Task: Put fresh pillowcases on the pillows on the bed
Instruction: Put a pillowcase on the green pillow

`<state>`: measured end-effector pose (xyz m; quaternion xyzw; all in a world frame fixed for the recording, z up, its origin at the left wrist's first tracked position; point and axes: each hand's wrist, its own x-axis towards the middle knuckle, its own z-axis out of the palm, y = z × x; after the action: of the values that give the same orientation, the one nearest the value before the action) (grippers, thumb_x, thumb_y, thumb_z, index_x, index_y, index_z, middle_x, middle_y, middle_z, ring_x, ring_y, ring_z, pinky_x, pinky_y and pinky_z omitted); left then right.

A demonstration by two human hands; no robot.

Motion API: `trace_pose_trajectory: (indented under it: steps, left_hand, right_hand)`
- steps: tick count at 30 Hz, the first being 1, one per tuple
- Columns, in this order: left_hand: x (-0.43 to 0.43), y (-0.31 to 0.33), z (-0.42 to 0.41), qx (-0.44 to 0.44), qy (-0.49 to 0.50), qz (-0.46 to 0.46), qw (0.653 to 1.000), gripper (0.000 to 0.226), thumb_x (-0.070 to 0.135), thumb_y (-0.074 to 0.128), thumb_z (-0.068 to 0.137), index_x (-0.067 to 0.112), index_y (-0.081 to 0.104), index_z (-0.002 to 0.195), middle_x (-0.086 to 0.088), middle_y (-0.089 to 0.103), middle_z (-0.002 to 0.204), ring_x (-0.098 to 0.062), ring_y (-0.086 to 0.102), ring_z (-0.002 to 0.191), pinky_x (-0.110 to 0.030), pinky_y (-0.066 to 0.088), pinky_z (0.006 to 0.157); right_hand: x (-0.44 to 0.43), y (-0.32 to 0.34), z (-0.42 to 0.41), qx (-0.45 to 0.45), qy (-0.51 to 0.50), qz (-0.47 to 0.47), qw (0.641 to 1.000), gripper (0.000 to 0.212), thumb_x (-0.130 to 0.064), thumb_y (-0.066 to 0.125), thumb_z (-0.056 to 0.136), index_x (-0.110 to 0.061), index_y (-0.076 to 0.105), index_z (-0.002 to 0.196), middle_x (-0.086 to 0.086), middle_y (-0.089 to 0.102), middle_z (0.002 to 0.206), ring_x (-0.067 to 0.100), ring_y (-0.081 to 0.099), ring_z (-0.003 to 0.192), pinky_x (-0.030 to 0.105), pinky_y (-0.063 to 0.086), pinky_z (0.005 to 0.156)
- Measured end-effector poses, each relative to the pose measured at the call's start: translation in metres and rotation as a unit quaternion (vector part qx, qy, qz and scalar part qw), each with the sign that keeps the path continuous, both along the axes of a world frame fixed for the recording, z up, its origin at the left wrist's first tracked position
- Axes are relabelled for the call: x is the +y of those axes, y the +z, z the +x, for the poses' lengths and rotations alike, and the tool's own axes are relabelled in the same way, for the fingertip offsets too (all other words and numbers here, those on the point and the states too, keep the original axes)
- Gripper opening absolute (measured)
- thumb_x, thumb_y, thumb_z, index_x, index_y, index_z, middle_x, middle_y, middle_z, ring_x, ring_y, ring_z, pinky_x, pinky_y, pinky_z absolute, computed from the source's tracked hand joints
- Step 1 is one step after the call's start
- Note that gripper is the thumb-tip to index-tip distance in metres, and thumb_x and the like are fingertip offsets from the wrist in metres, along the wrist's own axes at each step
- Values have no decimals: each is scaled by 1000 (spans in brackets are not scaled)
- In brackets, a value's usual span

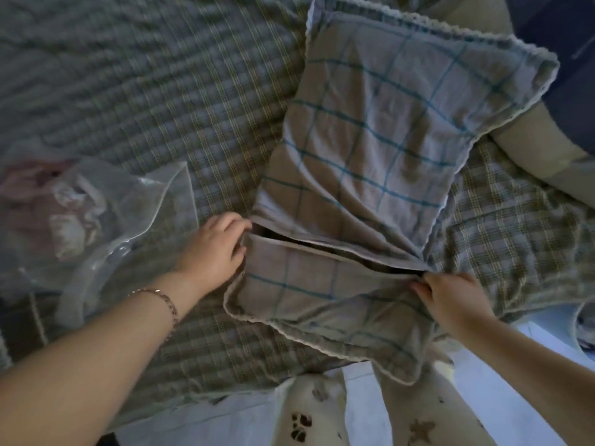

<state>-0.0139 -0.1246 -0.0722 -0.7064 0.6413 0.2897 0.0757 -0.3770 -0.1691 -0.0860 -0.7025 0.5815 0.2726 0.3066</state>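
My left hand (219,249) and right hand (450,299) each pinch one end of the slit in the pillowcase (370,140), which spans between them, its long axis running away ahead on the bed (128,91), both hands equally near.

The filled pillowcase (380,149) lies slantwise on the bed (145,91), right of the middle. Its near end hangs over the bed's front edge, above the person's legs (309,410). Its opening (338,249) runs across the near part — the left hand (212,249) grips the flap at the left end, the right hand (450,300) pinches it at the right end. A plastic bag (96,204) lies on the bed, just left of the left hand.
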Motion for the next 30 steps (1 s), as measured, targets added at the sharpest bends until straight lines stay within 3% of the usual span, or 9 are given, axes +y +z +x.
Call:
trace_pose_trajectory:
  steps: [3, 6, 9, 12, 18, 21, 23, 28, 30]
  left_hand:
    - [3, -15, 3, 88, 232, 5, 969, 40, 17, 64, 85, 15, 50, 122, -1, 50, 116, -16, 54, 103, -25, 42, 79]
    - [-1, -35, -1, 173, 404, 113, 891, 63, 24, 67, 83, 14, 36, 137, -5, 50, 131, -20, 51, 115, -35, 44, 94]
    - [-3, -50, -3, 182, 455, 157, 857, 62, 29, 69, 81, 12, 42, 134, -7, 55, 127, -26, 52, 116, -34, 42, 97]
    - [-5, -60, -5, 199, 501, 144, 830, 36, 27, 67, 84, 10, 60, 115, -12, 64, 112, -31, 59, 104, -32, 47, 86]
    - [-3, -53, -10, 268, 493, 152, 814, 23, 23, 52, 93, 8, 66, 104, -13, 67, 100, -26, 61, 93, -29, 45, 76]
    - [-2, -43, -5, 377, 580, 149, 707, 18, 17, 51, 94, 8, 66, 88, -8, 67, 78, -22, 61, 73, -25, 48, 64]
    - [0, -37, -4, 413, 592, 156, 674, 20, 15, 53, 92, 13, 63, 76, -2, 64, 62, -18, 58, 62, -21, 45, 55]
    - [1, -25, -9, 393, 583, 119, 701, 13, 13, 66, 84, 4, 69, 94, -17, 67, 88, -28, 62, 88, -35, 50, 85]
    - [0, -23, -10, 394, 587, 102, 700, 15, 13, 68, 82, 4, 70, 93, -11, 69, 82, -25, 65, 85, -35, 53, 86]
  right_hand:
    - [8, -16, 22, 82, -202, 9, 976, 27, -24, 48, 88, -11, 53, 112, 14, 55, 114, 32, 47, 109, 41, 30, 96]
    - [20, -9, 64, 29, -316, -117, 941, 34, -8, 54, 79, -10, 52, 112, 20, 41, 125, 35, 31, 120, 41, 16, 103]
    - [32, 11, 115, -163, -196, -185, 949, 23, 3, 63, 75, -7, 65, 95, 14, 51, 103, 33, 45, 102, 36, 29, 92]
    - [35, 20, 161, -305, -94, -124, 940, 15, 3, 64, 77, -7, 68, 89, 3, 55, 91, 20, 55, 81, 27, 44, 75]
    - [23, -13, 225, -205, -22, 11, 978, 43, -20, 48, 92, -13, 42, 135, 5, 45, 133, 22, 42, 122, 32, 36, 99]
    - [20, -16, 235, -213, -35, -59, 975, 38, -23, 53, 91, -10, 49, 126, 8, 50, 124, 26, 45, 116, 33, 38, 93]
    - [21, -12, 237, -280, -64, -109, 952, 29, -17, 57, 88, -9, 55, 116, 9, 56, 114, 25, 50, 107, 32, 40, 88]
    - [24, -3, 233, -356, -106, -90, 924, 30, -14, 61, 86, -10, 61, 116, 5, 62, 111, 19, 57, 102, 21, 41, 83]
    - [19, -3, 232, -347, -122, -109, 924, 31, -16, 64, 85, -9, 64, 115, 7, 64, 109, 19, 58, 100, 16, 39, 83]
